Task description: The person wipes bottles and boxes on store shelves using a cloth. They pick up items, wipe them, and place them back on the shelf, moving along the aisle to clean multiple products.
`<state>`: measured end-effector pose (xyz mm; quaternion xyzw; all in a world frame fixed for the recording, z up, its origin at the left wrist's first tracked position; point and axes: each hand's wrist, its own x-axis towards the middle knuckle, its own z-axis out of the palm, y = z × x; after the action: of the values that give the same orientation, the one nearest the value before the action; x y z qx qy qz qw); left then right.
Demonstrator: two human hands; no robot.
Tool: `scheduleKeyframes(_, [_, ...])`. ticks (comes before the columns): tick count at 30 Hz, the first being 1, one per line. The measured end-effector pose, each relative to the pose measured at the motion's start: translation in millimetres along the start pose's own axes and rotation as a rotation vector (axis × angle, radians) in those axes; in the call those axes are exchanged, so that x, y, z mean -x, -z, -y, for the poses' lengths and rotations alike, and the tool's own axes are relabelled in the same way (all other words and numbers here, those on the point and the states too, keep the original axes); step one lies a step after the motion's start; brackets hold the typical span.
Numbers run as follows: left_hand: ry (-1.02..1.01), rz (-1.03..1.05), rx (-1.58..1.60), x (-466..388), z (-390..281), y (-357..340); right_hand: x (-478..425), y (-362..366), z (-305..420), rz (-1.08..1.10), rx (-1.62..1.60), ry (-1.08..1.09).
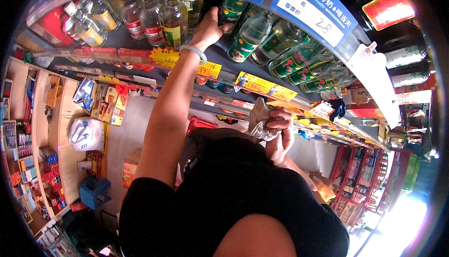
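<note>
My left hand (209, 28), with a pale bangle (193, 53) on its wrist, reaches into the shelf. Its fingers and thumb are around a green-labelled glass bottle (232, 10), whose top is hidden behind the shelf edge above. Lower down and in front of the shelf, my right hand (282, 134) grips a crumpled greyish cloth (262, 120). To the right of the held bottle stands a clear bottle with a green label (250, 37), with several similar green-labelled bottles (293, 58) beyond it. Left of my left hand is a bottle with a green cap (173, 18).
Red-labelled bottles (151, 20) and small orange-labelled bottles (89, 29) share the shelf. Yellow price tags (265, 85) line its front edge; blue price cards (310, 11) hang above. A blue stool (94, 192) and a white plastic bag (86, 133) are at left.
</note>
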<state>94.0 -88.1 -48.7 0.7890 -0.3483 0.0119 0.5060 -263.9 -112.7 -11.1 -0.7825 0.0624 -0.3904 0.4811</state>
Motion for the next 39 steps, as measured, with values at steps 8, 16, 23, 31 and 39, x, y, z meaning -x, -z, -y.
scheduleKeyframes(8, [-0.07,0.082,0.021,39,-5,21,-1,1,-1,-0.032,0.001,-0.032])
scheduleKeyframes(16, [-0.037,0.129,0.007,57,-4,31,-7,0,-6,-0.005,-0.015,-0.026])
scheduleKeyframes(23, [-0.056,0.069,0.082,71,-15,33,-6,0,-11,-0.038,-0.055,-0.088])
scheduleKeyframes(31, [0.005,-0.548,0.235,120,-35,60,-9,0,-11,-0.03,-0.005,-0.112])
scheduleKeyframes(39, [0.033,-0.691,0.18,114,5,90,-13,-11,-14,-0.005,-0.15,-0.176])
